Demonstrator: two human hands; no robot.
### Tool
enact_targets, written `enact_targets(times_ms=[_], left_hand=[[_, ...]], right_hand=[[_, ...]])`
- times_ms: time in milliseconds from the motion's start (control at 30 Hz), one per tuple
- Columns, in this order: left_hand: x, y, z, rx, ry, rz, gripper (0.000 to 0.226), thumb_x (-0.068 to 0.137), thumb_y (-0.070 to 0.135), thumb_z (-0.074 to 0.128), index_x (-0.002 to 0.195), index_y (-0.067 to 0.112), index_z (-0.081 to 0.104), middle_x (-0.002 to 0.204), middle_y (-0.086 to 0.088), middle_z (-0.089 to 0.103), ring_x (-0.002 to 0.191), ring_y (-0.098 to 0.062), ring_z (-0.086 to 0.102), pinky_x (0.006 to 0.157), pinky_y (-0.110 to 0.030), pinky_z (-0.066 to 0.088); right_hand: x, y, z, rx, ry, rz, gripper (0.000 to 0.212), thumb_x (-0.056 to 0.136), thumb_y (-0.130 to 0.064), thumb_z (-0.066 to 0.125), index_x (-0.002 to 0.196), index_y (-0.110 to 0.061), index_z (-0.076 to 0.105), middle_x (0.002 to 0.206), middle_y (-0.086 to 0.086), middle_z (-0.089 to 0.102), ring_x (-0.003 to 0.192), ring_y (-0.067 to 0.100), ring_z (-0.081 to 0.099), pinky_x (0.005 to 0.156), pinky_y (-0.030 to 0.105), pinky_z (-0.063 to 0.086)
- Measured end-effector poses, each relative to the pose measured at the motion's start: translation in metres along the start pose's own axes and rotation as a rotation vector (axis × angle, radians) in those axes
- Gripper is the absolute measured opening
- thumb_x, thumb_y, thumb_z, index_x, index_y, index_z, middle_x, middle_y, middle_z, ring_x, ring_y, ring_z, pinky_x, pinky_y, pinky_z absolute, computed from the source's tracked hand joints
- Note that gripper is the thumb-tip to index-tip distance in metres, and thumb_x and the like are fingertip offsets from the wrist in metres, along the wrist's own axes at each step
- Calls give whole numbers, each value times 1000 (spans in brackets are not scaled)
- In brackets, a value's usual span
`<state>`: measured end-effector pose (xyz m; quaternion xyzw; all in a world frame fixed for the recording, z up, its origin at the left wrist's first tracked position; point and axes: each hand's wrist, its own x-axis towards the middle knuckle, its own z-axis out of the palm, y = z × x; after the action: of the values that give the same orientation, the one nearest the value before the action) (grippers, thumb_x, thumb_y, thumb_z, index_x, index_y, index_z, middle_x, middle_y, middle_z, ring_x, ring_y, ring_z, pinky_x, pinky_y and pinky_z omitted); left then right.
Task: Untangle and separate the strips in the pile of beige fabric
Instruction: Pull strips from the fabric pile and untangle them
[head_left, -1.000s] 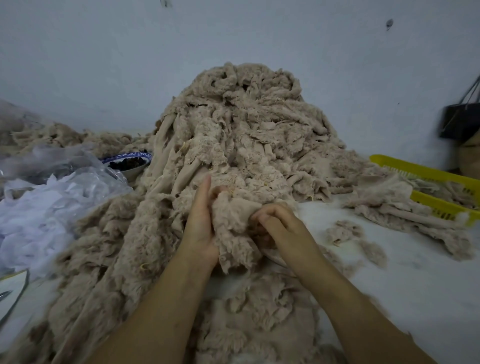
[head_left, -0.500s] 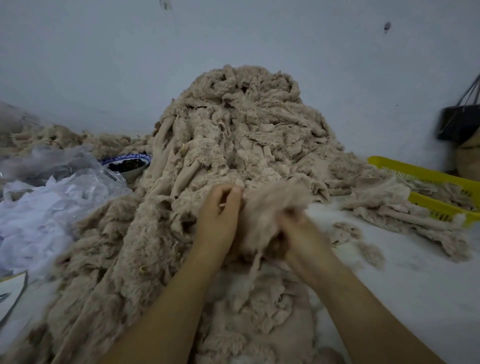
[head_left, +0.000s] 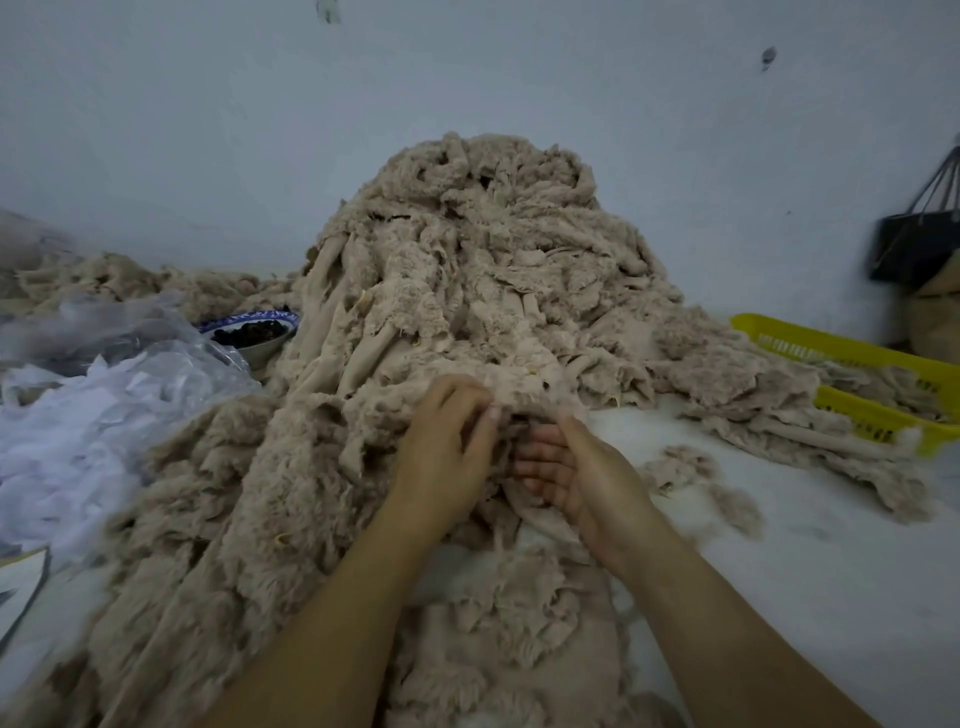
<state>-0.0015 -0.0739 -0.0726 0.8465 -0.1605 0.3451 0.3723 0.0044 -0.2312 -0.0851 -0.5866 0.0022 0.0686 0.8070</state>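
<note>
Left grip (head_left: 447, 452) shows its back to the camera, fingers curled down onto the lower edge of a fold in the pile of beige fabric (head_left: 467, 270), grasping that edge; its thumb is hidden. Right grip (head_left: 582, 473) sits just beside it at 3 o'clock, palm turned toward the left one, its fingers (head_left: 535, 457) half curled over a bare palm and the thumb tip touching the same fold. Whether this grip actually holds any cloth cannot be told.

From both grips the pile rises at 12 o'clock as a tall mound of fuzzy, tangled strips against a pale wall (head_left: 519, 78). It also spills toward 6 o'clock, under and between the forearms, and toward 8 o'clock in long hanging folds. A flat strip runs beneath the right grip.

On the white surface (head_left: 779, 597), small loose tufts (head_left: 675, 465) lie at 3 o'clock of the right grip, apart from the mound. A yellow basket (head_left: 831, 348) stands at 2 o'clock with beige strips draped over its near rim. A black bag (head_left: 914, 249) hangs farther off at 2 o'clock. At 9 o'clock lies a clear plastic bag (head_left: 130, 395) of white scraps, and at 10 o'clock a blue-rimmed bowl (head_left: 249, 318) with dark contents touches the pile's edge.
</note>
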Motion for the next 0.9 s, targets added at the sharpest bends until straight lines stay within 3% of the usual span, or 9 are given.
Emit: enact_targets(times_ms=[133, 233, 333, 400, 500, 600, 733, 833, 900], left_hand=[[-11, 26, 11, -122, -339, 184, 17, 101, 24, 50, 99, 17, 65, 91, 13, 61, 84, -4, 57, 74, -24, 48], [-10, 22, 11, -137, -349, 144, 15, 101, 35, 50, 99, 27, 62, 88, 20, 58, 79, 0, 57, 67, -23, 46], [-8, 10, 10, 49, -477, 1, 37, 95, 48, 57, 127, 32, 51, 120, 17, 47, 99, -3, 53, 80, -29, 48], [-6, 3, 11, 180, -574, -111, 53, 93, 38, 63, 141, 26, 43, 137, 8, 42, 116, -12, 51, 92, -32, 47], [0, -7, 8, 176, -394, -254, 25, 90, 6, 56, 113, 9, 66, 111, -10, 64, 100, -26, 61, 79, -29, 49], [3, -18, 2, -107, -108, -557, 23, 98, 9, 49, 82, 14, 65, 79, -1, 65, 71, -12, 58, 50, -11, 39], [4, -23, -2, -317, 106, -742, 18, 98, 13, 50, 102, 9, 67, 73, 7, 62, 63, -6, 50, 50, -14, 38], [4, -24, -2, -406, 211, -820, 37, 98, 13, 47, 130, 25, 60, 84, 11, 61, 62, -3, 48, 54, -22, 42], [7, -24, -3, -511, 271, -854, 35, 98, 11, 47, 124, 31, 60, 97, 3, 67, 74, -10, 58, 65, -29, 52]], right_hand=[[-3, -1, 0, 7, 10, 49, 42, 90, -52, 60, 98, -13, 75, 100, 12, 76, 91, 21, 75, 70, 34, 59], [0, -3, -4, -10, 147, 50, 43, 95, -47, 60, 108, -7, 69, 100, 16, 75, 95, 31, 73, 84, 48, 59], [-2, -7, -3, -4, 179, 18, 46, 95, -50, 58, 106, -8, 71, 96, 15, 76, 89, 30, 74, 82, 46, 60], [-4, -8, -1, 7, 140, 2, 45, 97, -50, 54, 107, -10, 71, 99, 8, 77, 94, 25, 74, 86, 42, 58], [-7, -9, 1, 127, 41, 7, 41, 98, -47, 49, 113, -14, 68, 109, 3, 76, 105, 19, 71, 94, 40, 53], [-9, -13, 6, 246, -26, 24, 38, 100, -44, 45, 116, -17, 65, 111, 1, 75, 104, 17, 71, 87, 36, 58], [-11, -16, 7, 284, 2, 64, 44, 99, -47, 48, 125, -15, 64, 117, 4, 73, 109, 21, 69, 98, 43, 54], [-12, -19, 5, 320, -7, 69, 47, 100, -50, 44, 127, -17, 63, 117, 6, 73, 106, 23, 70, 84, 39, 60], [-12, -20, 3, 364, -16, 96, 44, 102, -48, 42, 122, -17, 66, 114, 7, 74, 102, 25, 72, 72, 37, 62]])
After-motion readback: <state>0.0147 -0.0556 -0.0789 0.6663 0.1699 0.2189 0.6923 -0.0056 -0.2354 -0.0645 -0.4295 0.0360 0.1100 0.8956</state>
